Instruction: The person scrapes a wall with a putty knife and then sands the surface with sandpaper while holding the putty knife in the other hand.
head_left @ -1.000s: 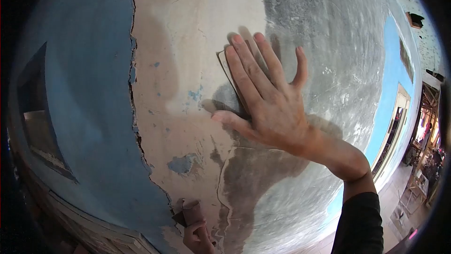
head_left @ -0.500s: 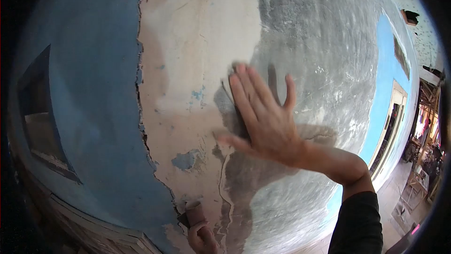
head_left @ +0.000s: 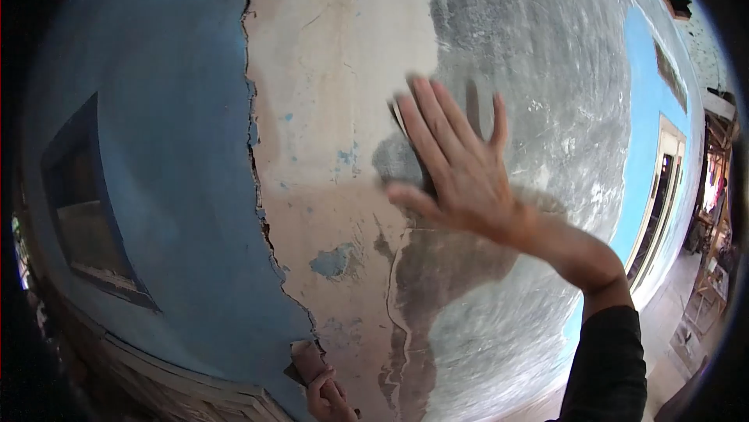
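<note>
My right hand [head_left: 464, 164] lies flat against the wall with its fingers spread, near the border between cream and grey plaster. A thin sheet edge [head_left: 401, 119] shows beside its index finger; the rest is hidden under the palm, and it looks like sandpaper. Low in the view, my left hand [head_left: 329, 397] is closed around a curled brown piece of sandpaper [head_left: 307, 359], held near the wall's peeling paint edge. The grey plaster [head_left: 538, 55] spreads to the right of the cream patch [head_left: 343, 47]. A ragged crack [head_left: 253, 149] borders the blue paint.
Blue painted wall [head_left: 179, 149] fills the left, with a dark window opening [head_left: 94, 219] in it. Wooden boards [head_left: 179, 387] are at the lower left. To the right stand a pale door frame [head_left: 663, 180] and a cluttered area with a wooden stand [head_left: 708, 289].
My right hand has moved slightly up and right, still flat on the wall. The view has shifted, so the wall sits further right. My left hand still grips the brown piece, lower in view.
</note>
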{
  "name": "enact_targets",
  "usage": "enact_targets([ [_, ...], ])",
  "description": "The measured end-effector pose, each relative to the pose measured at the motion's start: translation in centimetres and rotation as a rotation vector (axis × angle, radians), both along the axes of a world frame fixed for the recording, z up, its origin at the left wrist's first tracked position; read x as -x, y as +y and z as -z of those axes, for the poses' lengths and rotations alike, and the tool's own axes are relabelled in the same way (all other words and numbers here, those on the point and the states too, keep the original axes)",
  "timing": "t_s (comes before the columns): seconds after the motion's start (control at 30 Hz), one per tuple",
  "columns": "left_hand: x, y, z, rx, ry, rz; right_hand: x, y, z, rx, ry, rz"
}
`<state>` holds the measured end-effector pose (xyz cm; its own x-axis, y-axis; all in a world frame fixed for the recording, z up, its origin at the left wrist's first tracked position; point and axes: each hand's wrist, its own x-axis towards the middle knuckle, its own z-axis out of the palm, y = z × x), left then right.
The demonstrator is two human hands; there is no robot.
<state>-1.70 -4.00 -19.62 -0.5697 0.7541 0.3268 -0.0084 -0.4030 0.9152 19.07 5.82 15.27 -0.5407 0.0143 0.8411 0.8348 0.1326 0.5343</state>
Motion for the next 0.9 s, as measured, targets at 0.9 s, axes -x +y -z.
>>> enact_targets([
  [0.9, 4.3, 5.0, 1.0, -0.219, 0.121, -0.178, 0.5, -1.1, -1.2, -0.033, 0.006, 0.084],
])
